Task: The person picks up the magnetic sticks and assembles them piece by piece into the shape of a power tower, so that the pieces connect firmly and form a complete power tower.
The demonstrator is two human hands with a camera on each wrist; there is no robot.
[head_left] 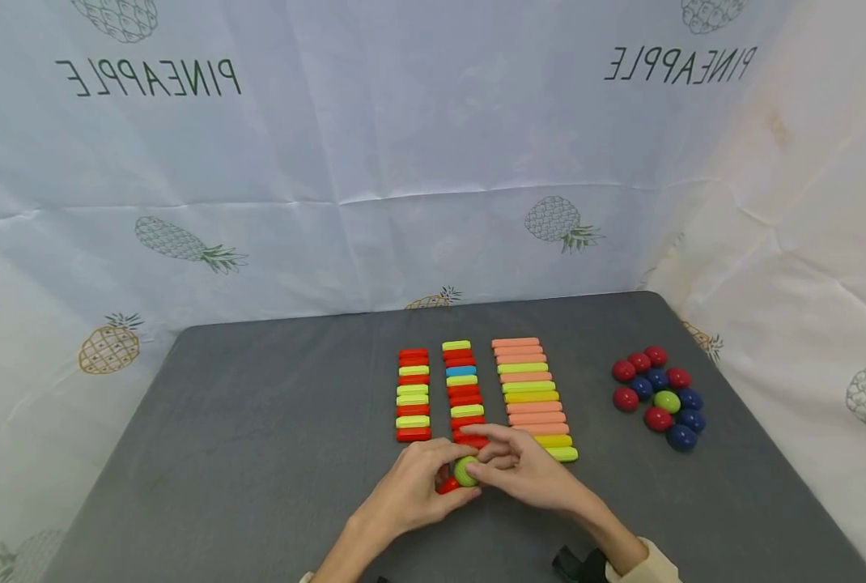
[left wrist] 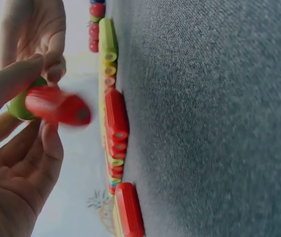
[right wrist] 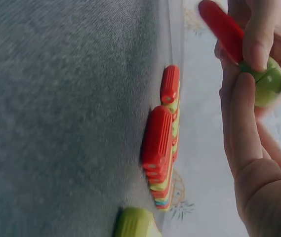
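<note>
Low over the near middle of the table, both hands meet at one small green ball (head_left: 466,471) with a red ridged handle (left wrist: 59,106) against it. My left hand (head_left: 414,486) holds the ball between thumb and fingers, the handle's red end showing inside its curve. From the other side, my right hand (head_left: 531,471) pinches the ball with its thumb and fingertips. A seam line runs round the green ball (right wrist: 268,84) in the right wrist view. There the red handle (right wrist: 223,30) sticks out past a thumb, its free end pointing up and left.
Beyond the hands, red, green and blue handles lie in a left column (head_left: 413,401) and a middle column (head_left: 464,389). A third column (head_left: 531,397) has pink, yellow and green ones. Red, blue and green balls (head_left: 656,397) cluster at right on the dark table (head_left: 273,453). A printed cloth (head_left: 404,146) hangs behind.
</note>
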